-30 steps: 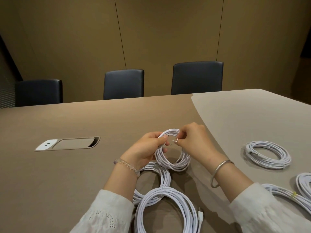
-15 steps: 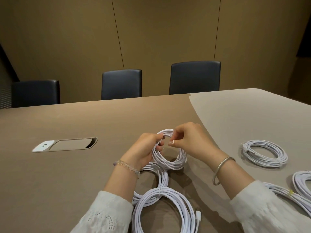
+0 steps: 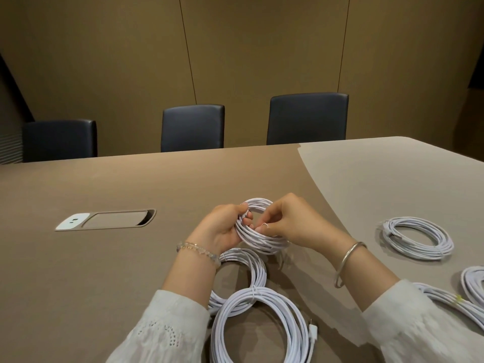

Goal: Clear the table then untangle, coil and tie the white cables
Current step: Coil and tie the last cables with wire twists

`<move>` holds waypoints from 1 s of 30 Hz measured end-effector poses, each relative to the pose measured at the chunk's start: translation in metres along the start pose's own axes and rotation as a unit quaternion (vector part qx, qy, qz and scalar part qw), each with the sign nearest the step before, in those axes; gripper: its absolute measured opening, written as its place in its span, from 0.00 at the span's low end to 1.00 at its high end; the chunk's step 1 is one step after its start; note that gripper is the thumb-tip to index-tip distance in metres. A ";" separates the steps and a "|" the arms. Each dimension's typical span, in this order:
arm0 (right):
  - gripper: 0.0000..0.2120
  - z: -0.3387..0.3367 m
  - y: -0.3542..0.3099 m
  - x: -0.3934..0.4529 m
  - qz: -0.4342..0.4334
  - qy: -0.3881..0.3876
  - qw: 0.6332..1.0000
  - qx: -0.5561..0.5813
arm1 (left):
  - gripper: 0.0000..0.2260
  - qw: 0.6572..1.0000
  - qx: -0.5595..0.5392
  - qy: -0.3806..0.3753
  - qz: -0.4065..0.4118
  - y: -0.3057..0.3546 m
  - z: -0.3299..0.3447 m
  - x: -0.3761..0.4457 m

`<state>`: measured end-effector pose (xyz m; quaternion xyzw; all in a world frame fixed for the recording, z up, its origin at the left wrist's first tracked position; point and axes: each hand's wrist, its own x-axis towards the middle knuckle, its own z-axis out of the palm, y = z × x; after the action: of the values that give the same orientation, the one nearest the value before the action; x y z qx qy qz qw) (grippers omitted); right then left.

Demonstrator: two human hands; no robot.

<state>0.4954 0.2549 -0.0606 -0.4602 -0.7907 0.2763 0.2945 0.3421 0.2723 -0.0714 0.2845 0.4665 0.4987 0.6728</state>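
Two hands are at work on one small coil point(image 3: 258, 233), which is held up just above the desk point(image 3: 104, 271) near its middle. The left hand point(image 3: 226, 227) has its fingers curled round the coil's left side, thumb on the outside, so the loops are kept bunched. The right hand point(image 3: 290, 225) pinches a thin white tie end point(image 3: 264, 225) between thumb and forefinger, just inside the ring; neither grip is open.

The step in hand appears to be the tying of this coil. It would be done well if the left hold were kept firm, so that no loop slips out while the tie is passed round the whole bundle. The tie should be drawn snug and twisted or tucked close to the strands, not left slack. The free end is small and partly hidden by the fingers, so how far it has been wrapped cannot be told.

Below the hands, two larger coils point(image 3: 259, 323) lie on the desk, overlapping each other, the nearer one cinched at its top. Another finished coil point(image 3: 417, 238) lies well apart to the right, with more cable point(image 3: 450, 302) at the right edge, marked by a yellow tag. Much of the coiling seems done.
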 end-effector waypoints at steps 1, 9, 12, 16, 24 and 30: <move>0.03 -0.001 0.001 0.000 0.009 -0.017 0.999 0.039 | 0.07 1.000 -0.001 0.003 -0.004 0.000 0.000 0.001; 0.02 0.005 0.006 0.002 0.051 -0.059 0.997 0.001 | 0.07 1.000 0.000 0.020 -0.003 -0.004 0.002 0.003; 0.05 0.006 0.009 0.002 0.050 -0.067 0.996 0.006 | 0.08 1.000 0.012 0.025 0.007 -0.005 0.004 0.001; 0.07 -0.002 0.013 0.000 0.053 -0.079 0.988 0.123 | 0.09 0.999 0.004 0.032 0.001 -0.003 0.006 -0.001; 0.06 -0.001 0.009 0.002 0.099 -0.094 0.985 0.108 | 0.09 0.997 -0.051 0.054 -0.015 -0.005 0.008 -0.002; 0.19 0.010 0.004 -0.002 0.013 -0.121 0.992 0.009 | 0.09 0.988 -0.129 0.082 0.015 0.000 0.011 -0.009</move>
<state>0.4911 0.2526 -0.0706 -0.4306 -0.8120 0.3411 0.1971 0.3512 0.2652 -0.0636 0.1608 0.4476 0.5861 0.6560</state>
